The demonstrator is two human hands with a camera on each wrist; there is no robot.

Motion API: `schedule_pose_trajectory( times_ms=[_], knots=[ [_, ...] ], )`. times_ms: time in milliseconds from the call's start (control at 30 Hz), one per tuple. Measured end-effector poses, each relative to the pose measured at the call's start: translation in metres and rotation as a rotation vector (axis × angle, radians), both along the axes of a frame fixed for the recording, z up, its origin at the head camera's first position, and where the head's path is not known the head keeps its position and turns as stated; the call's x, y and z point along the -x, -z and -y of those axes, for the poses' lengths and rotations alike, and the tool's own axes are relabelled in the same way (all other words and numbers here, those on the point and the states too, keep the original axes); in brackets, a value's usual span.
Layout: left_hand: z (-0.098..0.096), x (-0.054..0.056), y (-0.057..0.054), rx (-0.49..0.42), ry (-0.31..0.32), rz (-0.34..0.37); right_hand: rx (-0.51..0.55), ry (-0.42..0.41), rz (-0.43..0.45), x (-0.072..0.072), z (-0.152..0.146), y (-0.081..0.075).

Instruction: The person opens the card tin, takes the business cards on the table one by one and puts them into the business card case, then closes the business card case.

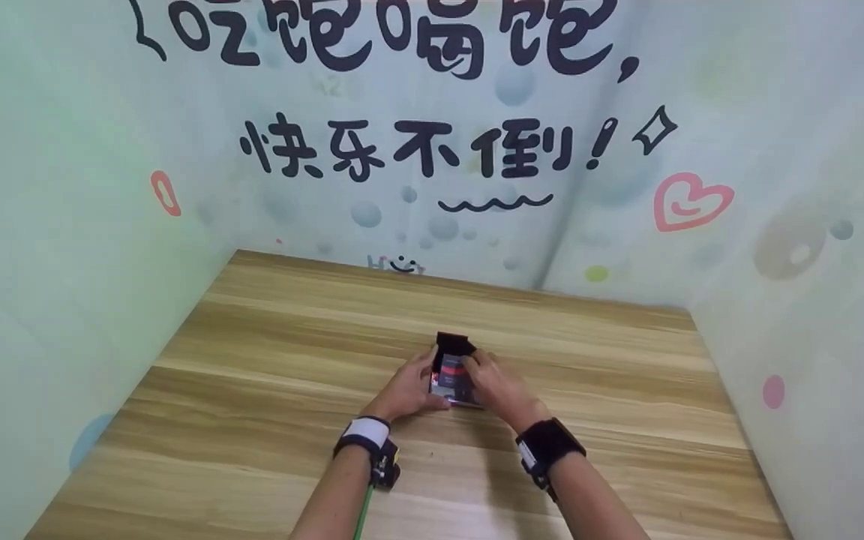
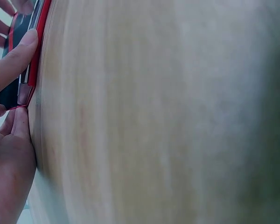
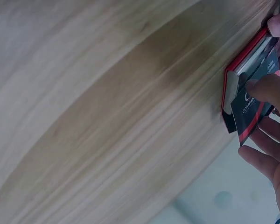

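Note:
A business card case (image 3: pixel 241 58) with a red edge, black inside, sits at the middle of the wooden table, its dark lid flap (image 1: pixel 452 340) folded back on the far side. My left hand (image 1: pixel 404 388) grips the case from the left, thumb (image 2: pixel 19 57) along its near edge. From the right, my right hand (image 1: pixel 505 390) pinches a dark business card (image 3: pixel 245 113) with a red stripe and white print, thumb on its face and fingers behind. The card slants across the open case and overlaps it in the right wrist view.
The wooden table (image 1: pixel 267 337) runs back to a printed cloth wall (image 1: pixel 402 225) with dark lettering. Cloth also stands along the left and right sides. Each wrist wears a strapped camera, and a green cable (image 1: pixel 363 514) runs along the left forearm.

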State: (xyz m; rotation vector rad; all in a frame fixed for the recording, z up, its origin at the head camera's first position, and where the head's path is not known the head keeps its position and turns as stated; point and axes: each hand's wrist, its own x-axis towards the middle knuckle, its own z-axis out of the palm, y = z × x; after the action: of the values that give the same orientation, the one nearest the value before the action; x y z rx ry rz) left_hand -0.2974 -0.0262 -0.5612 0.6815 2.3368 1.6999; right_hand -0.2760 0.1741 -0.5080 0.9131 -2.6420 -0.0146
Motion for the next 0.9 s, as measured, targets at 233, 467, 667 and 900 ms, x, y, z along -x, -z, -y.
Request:
schedule_pose_trajectory(
  times_ms=[233,467,667,900],
  knots=[
    [0.0,0.0,0.002,-0.012,-0.003,0.008,0.026,0.035,0.066,0.002,0.007,-0.002],
    [0.001,0.0,0.0,-0.061,0.032,0.035,0.013,0.057,0.077,0.003,0.011,-0.004],
    [0.001,0.0,0.002,-0.017,0.008,0.032,0.085,0.086,0.203,0.007,0.013,-0.005],
    [0.001,0.0,0.001,0.004,-0.001,0.035,0.143,0.082,0.256,0.01,0.014,-0.001]
  ],
)
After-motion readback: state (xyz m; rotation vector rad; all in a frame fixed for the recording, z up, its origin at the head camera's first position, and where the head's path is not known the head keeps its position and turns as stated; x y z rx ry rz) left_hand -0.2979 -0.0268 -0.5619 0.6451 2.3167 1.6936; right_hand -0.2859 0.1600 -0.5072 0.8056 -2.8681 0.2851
